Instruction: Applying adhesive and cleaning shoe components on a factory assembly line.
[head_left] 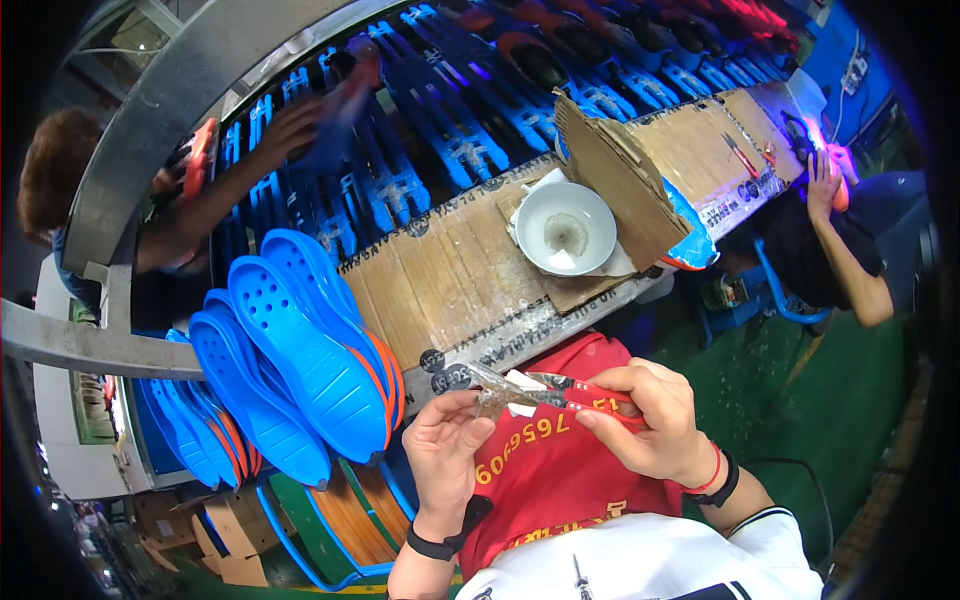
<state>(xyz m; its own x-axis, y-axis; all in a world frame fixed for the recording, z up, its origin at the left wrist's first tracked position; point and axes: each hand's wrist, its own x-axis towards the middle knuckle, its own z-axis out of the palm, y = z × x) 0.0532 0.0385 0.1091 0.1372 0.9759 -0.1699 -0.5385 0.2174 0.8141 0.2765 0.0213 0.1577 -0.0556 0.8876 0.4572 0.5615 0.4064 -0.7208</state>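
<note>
My right hand (650, 415) is closed around the red handles of scissors (590, 396), whose blades point left toward my other hand. In the fingertips of my left hand (445, 440) is a small crumpled clear scrap (489, 402), its exact kind unclear, touching or very near the blade tips. A small white piece (522, 392) shows between the blades. Both hands are above my red apron (560, 470), close to the bench edge. Beyond them a white bowl (566, 228) with a greyish residue inside stands on cardboard.
Blue shoe soles with orange edges (310, 340) stand stacked at the left. Behind the cardboard-covered bench (440, 275) runs a conveyor with blue shoe holders (450, 120). A cardboard flap (630, 180) rises beside the bowl. Co-workers' arms (240, 190) reach in at left and right.
</note>
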